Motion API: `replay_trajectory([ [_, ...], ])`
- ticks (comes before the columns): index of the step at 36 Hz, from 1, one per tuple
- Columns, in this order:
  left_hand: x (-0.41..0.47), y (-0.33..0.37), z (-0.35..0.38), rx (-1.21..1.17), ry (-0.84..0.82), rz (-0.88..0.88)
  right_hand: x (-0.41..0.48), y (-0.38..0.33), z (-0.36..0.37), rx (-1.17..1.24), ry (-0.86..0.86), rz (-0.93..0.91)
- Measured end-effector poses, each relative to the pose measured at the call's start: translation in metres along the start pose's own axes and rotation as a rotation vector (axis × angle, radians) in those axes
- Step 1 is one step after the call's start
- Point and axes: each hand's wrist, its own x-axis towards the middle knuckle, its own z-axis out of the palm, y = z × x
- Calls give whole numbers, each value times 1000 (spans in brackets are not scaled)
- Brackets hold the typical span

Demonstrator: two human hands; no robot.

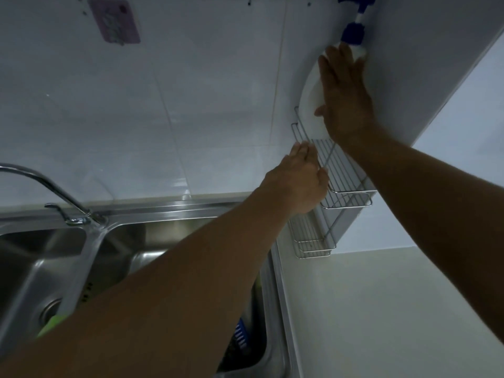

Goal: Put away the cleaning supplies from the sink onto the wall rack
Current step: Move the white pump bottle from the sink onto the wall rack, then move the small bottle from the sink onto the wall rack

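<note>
A white spray bottle (311, 96) with a blue trigger head stands upright at the far end of the top shelf of the wire wall rack (343, 170). My right hand (345, 96) lies flat against the bottle's side, fingers spread. My left hand (300, 178) grips the front rail of the top shelf. The rack's lower shelf (311, 241) holds nothing that I can see. In the right basin of the steel sink (191, 214), mostly hidden under my left arm, lie a blue brush (241, 335) and a green item (50, 326).
A curved chrome tap (51, 192) rises between the two basins. A pale counter (381, 309) runs to the right of the sink, under the rack. A pink pad (114, 20) sticks to the tiled wall at upper left.
</note>
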Motion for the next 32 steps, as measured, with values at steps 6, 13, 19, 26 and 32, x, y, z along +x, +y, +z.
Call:
replay_trajectory([
  [6, -2, -9, 2, 8, -12, 28, -9, -1, 0, 23, -10, 20],
  [13, -17, -44, 0, 69, -3, -6, -28, -31, -6, 278, -25, 65],
  [19, -46, -97, -8, 161, 12, -80, -53, -85, -3, 368, -106, -29],
  [26, -105, -170, -3, 224, -40, -191, -99, -164, 35, 471, -233, -111],
  [32, -156, -232, 19, 205, -99, -307, -153, -228, 89, 521, -464, -137],
])
